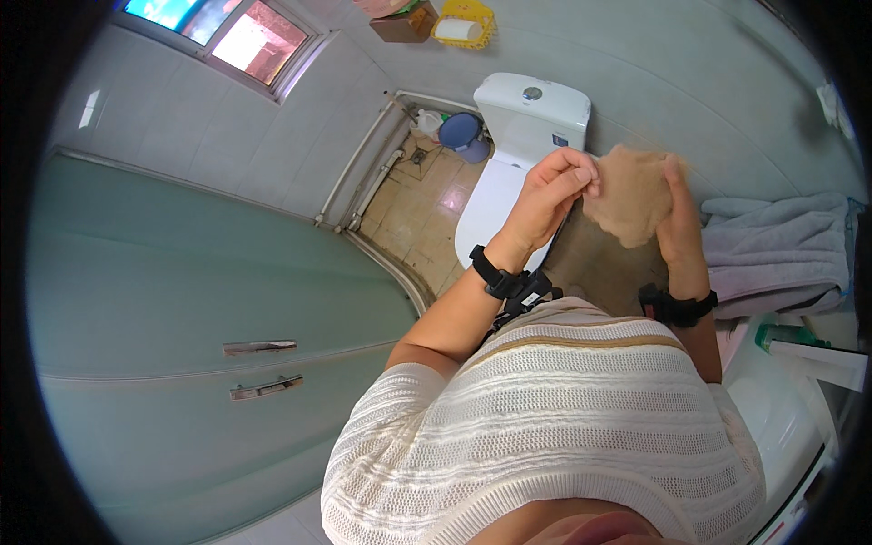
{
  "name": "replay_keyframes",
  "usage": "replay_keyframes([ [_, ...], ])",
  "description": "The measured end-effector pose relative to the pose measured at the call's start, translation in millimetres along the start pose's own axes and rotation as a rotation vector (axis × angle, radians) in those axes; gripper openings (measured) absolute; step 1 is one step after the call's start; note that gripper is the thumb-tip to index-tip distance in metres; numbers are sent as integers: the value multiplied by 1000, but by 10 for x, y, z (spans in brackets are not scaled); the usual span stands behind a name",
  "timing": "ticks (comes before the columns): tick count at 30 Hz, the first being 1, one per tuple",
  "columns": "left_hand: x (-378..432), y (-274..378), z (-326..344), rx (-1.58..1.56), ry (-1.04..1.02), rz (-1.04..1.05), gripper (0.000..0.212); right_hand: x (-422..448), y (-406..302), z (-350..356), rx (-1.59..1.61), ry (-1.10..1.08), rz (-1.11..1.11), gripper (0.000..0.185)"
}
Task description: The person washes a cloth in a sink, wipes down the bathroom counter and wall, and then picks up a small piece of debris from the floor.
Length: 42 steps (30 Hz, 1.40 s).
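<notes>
Both of my hands hold up a thin beige cloth (628, 197) with a ragged, fuzzy edge, level with the toilet. My left hand (555, 191) pinches its left edge between thumb and curled fingers. At its right side, my right hand (678, 211) has the thumb near the upper edge; its other fingers are mostly hidden behind the cloth. A black strap with a small device is on each wrist. Below and left of the cloth stands a white toilet (501, 197) with its lid down.
A blue bucket (464, 136) stands beside the toilet, near wall pipes. Grey towels (776, 252) hang at the right, above a white washbasin (770, 402). A frosted glass shower enclosure (204, 286) fills the left. A yellow basket (485, 30) with a white roll is on the wall.
</notes>
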<state>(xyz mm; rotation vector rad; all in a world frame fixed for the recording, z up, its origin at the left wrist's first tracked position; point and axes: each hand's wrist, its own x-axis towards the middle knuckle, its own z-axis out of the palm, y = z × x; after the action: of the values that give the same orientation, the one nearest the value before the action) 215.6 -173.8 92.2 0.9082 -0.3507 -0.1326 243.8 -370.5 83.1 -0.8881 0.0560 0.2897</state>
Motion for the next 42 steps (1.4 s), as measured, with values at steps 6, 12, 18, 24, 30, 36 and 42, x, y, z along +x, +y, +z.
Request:
replay_keyframes([
  [6, -30, 1, 45, 86, 35, 43, 7, -135, -68, 205, -516, -28, -167, 20],
  [12, -59, 53, 103, 369, 147, 63, 6, -291, -131, 462, -825, -202, -525, 13],
  [18, -56, 78, 145, 603, 116, 236, 6, -314, -156, 554, -962, -199, -591, 14],
  [24, -53, 138, 164, 847, 118, 310, 6, -305, -153, 594, -998, -161, -584, 14],
  [30, -58, 189, 215, 1035, 139, 462, 8, -288, -97, 633, -1004, -113, -592, 14],
  [36, -55, 154, 232, 1027, 192, 484, 8, -273, -32, 653, -988, -73, -617, 16],
  [42, -50, 123, 236, 979, 212, 472, 7, -245, 19, 674, -968, -44, -637, 18],
])
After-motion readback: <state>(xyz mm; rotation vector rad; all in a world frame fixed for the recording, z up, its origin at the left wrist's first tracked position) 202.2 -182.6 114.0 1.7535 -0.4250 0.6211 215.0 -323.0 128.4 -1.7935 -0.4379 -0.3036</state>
